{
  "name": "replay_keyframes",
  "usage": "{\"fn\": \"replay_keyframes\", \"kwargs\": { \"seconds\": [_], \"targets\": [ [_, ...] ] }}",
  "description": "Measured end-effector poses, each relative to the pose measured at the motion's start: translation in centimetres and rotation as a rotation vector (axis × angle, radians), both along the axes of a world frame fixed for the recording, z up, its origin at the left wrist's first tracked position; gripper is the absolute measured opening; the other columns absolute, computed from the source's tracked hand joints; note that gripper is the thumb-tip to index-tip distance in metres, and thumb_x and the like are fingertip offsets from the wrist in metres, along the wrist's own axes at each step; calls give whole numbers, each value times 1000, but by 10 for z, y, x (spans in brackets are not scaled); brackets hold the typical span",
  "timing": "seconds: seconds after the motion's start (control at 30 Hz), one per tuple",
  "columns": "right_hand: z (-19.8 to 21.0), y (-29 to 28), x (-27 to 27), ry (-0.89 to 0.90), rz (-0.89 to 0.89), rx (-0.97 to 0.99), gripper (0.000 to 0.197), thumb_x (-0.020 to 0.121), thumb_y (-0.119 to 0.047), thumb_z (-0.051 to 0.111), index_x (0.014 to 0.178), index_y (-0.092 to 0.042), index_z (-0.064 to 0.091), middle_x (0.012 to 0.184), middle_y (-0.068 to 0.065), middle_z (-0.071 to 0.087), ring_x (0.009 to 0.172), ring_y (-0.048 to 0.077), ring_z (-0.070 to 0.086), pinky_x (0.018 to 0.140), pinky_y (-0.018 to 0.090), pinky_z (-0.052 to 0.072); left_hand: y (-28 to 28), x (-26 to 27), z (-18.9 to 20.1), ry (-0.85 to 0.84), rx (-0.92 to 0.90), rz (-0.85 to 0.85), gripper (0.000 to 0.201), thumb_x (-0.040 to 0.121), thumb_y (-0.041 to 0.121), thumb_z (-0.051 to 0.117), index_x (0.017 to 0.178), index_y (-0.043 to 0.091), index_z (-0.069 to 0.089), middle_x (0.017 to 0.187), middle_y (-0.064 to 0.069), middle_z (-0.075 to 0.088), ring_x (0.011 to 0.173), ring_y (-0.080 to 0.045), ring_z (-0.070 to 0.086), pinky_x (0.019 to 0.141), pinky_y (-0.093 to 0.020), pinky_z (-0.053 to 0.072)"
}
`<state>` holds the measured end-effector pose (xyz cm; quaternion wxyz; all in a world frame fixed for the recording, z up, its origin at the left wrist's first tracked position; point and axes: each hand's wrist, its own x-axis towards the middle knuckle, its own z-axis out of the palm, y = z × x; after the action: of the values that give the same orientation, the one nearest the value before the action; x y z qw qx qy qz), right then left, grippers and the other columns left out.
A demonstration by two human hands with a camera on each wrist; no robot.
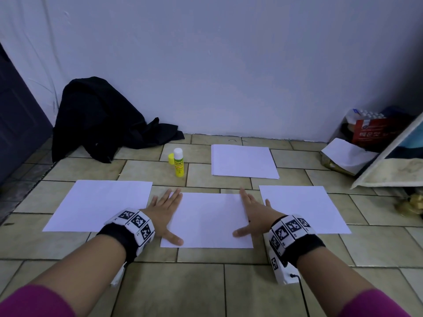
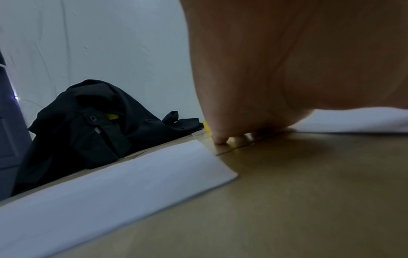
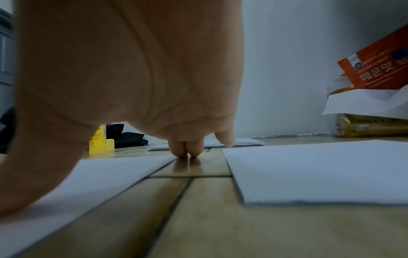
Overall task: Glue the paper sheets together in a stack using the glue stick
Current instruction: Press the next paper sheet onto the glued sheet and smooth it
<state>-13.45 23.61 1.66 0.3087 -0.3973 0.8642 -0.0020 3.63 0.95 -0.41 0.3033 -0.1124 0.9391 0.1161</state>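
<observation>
Head view shows my left hand (image 1: 163,210) and right hand (image 1: 253,213) spread flat, fingers straight, flanking the middle sheet (image 1: 209,219) on the tiled floor (image 1: 206,284), thumbs pressing its near corners and gripping nothing. The glue stick (image 1: 178,162) stands uncapped beyond it (cap (image 1: 171,158) beside), with a paper stack (image 1: 243,161) further right. If I lift off carelessly, I reckon the sheet could skid on the smooth tile and misalign, or the glue dry out.
</observation>
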Motion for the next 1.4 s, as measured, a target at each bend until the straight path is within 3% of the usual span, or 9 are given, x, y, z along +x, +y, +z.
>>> {"fn": "replay_keyframes", "kwargs": {
  "seconds": [0.2,0.33,0.43,0.53,0.63,0.93,1.1,1.3,1.4],
  "targets": [
    [-1,2,0,-52,10,-143,140,64,-44,84,148,-19,-26,154,0,33,141,20,32,117,46,-9,2,-1,-5,28,-17,18,174,3,105,9,145,11,-31,151,2,-39,140,-22,-33,113,-47,-16],
    [-2,10,6,-307,-164,-464,131,67,-24,86,149,-34,-15,133,-15,50,114,11,57,100,24,41,2,1,-6,52,-8,16,173,4,105,9,144,12,-31,151,2,-39,140,-22,-33,114,-48,-16],
    [-7,19,18,-439,-396,-746,111,71,-9,82,147,-46,10,128,-27,45,97,0,65,90,27,52,4,2,-6,59,2,23,173,5,106,11,144,12,-31,151,3,-38,140,-21,-34,115,-49,-16],
    [-14,24,31,-422,-485,-737,72,76,-9,78,136,-35,47,131,-11,56,109,13,62,97,32,50,2,3,-7,64,14,25,173,6,106,13,144,12,-31,150,3,-39,139,-20,-35,113,-49,-17],
    [-10,27,35,-397,-413,-648,43,84,-7,70,125,-21,63,126,-3,61,101,2,60,91,14,47,1,4,-7,75,20,19,171,8,106,13,144,12,-32,148,5,-41,138,-19,-36,112,-48,-18],
    [23,38,5,-174,-304,-628,41,86,-3,66,118,-28,67,120,-13,59,107,7,56,93,20,45,-2,4,-7,64,69,4,166,15,105,29,143,21,-34,139,14,-46,129,-13,-43,110,-45,-21],
    [43,47,-38,-235,-491,-837,44,87,11,57,121,-17,63,119,6,61,84,15,63,67,18,56,3,1,-4,23,-11,11,170,7,102,25,145,21,-31,144,12,-42,137,-20,-36,114,-51,-15],
    [32,15,-101,-149,-652,-888,44,88,10,53,125,-13,60,114,9,58,76,13,57,56,16,52,9,-4,-8,-6,-146,39,145,49,93,47,147,17,-27,154,3,-33,143,-28,-28,117,-54,-8],
    [26,-2,-124,-67,-671,-802,39,89,7,51,121,-11,63,85,9,59,62,13,49,61,21,48,9,-7,-5,-29,-138,54,164,15,104,15,148,17,-25,154,4,-33,143,-26,-27,117,-52,-6]
  ]
}}
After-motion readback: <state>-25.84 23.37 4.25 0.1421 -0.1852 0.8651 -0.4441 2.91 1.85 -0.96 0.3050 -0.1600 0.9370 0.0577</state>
